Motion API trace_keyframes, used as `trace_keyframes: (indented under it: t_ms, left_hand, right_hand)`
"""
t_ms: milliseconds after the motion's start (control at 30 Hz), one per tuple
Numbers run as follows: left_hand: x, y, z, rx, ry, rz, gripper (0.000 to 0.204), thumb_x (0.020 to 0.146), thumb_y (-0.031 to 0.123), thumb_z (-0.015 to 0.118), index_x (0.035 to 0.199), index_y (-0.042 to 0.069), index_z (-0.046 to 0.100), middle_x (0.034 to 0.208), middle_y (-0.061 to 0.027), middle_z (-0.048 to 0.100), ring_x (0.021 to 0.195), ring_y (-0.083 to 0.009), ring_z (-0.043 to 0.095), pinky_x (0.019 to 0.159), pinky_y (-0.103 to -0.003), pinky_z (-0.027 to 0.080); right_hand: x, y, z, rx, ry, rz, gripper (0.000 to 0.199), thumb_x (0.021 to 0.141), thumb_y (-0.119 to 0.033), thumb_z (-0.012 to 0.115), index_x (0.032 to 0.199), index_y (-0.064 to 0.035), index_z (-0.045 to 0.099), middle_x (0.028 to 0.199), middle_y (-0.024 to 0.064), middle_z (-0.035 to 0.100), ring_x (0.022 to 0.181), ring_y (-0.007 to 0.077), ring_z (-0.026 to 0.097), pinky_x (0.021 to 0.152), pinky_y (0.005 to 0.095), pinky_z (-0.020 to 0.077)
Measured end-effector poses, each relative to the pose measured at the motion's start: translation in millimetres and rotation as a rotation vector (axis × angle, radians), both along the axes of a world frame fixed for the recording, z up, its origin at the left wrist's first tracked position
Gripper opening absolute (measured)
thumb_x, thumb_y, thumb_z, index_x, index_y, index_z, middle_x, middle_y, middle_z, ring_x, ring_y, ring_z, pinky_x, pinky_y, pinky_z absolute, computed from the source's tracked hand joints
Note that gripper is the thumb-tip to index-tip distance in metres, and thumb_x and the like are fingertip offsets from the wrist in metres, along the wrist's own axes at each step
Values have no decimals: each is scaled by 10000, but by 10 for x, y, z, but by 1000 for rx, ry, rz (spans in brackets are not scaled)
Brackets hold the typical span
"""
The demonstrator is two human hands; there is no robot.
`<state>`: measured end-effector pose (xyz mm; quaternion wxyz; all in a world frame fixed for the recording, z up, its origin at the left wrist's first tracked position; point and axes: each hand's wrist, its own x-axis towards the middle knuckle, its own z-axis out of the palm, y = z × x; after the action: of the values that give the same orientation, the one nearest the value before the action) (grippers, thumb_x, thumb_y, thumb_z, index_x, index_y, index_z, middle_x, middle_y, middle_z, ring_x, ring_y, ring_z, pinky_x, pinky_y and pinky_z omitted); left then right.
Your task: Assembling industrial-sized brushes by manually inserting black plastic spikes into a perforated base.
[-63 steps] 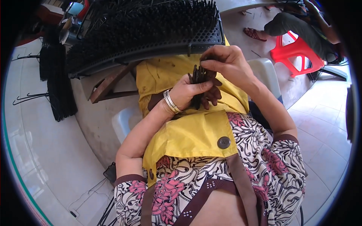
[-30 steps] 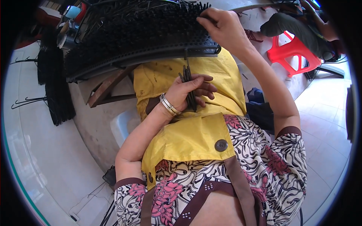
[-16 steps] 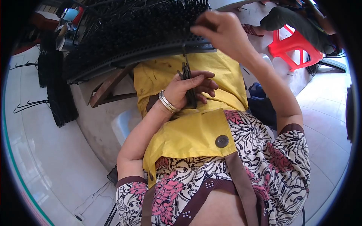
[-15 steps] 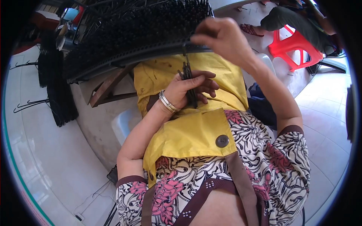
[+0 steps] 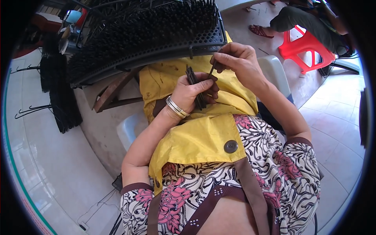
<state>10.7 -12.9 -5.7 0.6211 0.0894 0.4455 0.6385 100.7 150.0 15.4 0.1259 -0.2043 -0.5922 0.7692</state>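
Note:
A bundle of thin dark sticks (image 5: 191, 76) is gripped in my left hand (image 5: 185, 94), the thumb lying across it above the yellow apron (image 5: 231, 87). My right hand (image 5: 243, 66) pinches one thin dark stick (image 5: 212, 71), whose lower end reaches the fingers of the left hand. Just ahead of both hands is a black perforated rack (image 5: 203, 38), packed with upright dark sticks (image 5: 145, 33). Its right end shows bare holes.
A brown wooden support (image 5: 111, 91) stands below the rack. Black bundles on wire hooks (image 5: 64, 100) lie to the left. At the upper right, a person in dark trousers (image 5: 299, 25) is by a red plastic stool (image 5: 307, 55). Pale stool parts (image 5: 274, 72) flank my lap.
My right hand has come down from the rack's edge toward my left hand and now shows a stick pinched in it. More bare holes show at the rack's right end.

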Motion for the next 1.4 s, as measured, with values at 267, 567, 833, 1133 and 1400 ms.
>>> trace_keyframes:
  t_ms: [267, 567, 833, 1133, 1400]
  left_hand:
    - [65, 13, 112, 45, 74, -36, 222, 876, 151, 495, 978, -34, 561, 803, -142, 621, 691, -210, 619, 590, -305, 528]
    - [10, 24, 46, 34, -89, 36, 306, 884, 221, 493, 1051, -33, 528, 876, -164, 612, 729, -228, 617, 616, -325, 528]
    - [-10, 23, 41, 23, -102, 23, 324, 877, 235, 505, 1063, -30, 522, 874, -161, 610, 732, -231, 615, 617, -333, 525]
    - [-16, 20, 14, 27, -100, 13, 330, 871, 241, 518, 1060, -30, 524, 872, -165, 609, 733, -227, 614, 616, -328, 526]
    - [-16, 19, 3, 14, -78, -3, 356, 881, 274, 491, 1080, -20, 519, 894, -151, 609, 757, -218, 613, 627, -322, 521]
  right_hand:
    - [49, 35, 102, 43, -51, 41, 103, 800, -54, 601, 822, 46, 588, 729, 100, 623, 614, 142, 608, 575, 238, 505]
    - [-167, 707, 192, 54, 364, -351, 121, 810, -64, 587, 845, 52, 588, 762, 121, 622, 639, 180, 619, 609, 271, 522]
    - [-275, 756, 170, 511, 233, -421, 132, 795, -65, 619, 863, 45, 594, 774, 79, 620, 663, 141, 619, 617, 217, 492]
    - [-302, 622, 246, 861, 335, -246, 108, 787, -26, 617, 869, 41, 596, 734, 33, 628, 658, 89, 606, 597, 200, 469]
    - [-375, 537, 320, 1364, 275, -289, 110, 740, -44, 656, 782, 25, 581, 648, 80, 609, 559, 108, 595, 536, 209, 464]
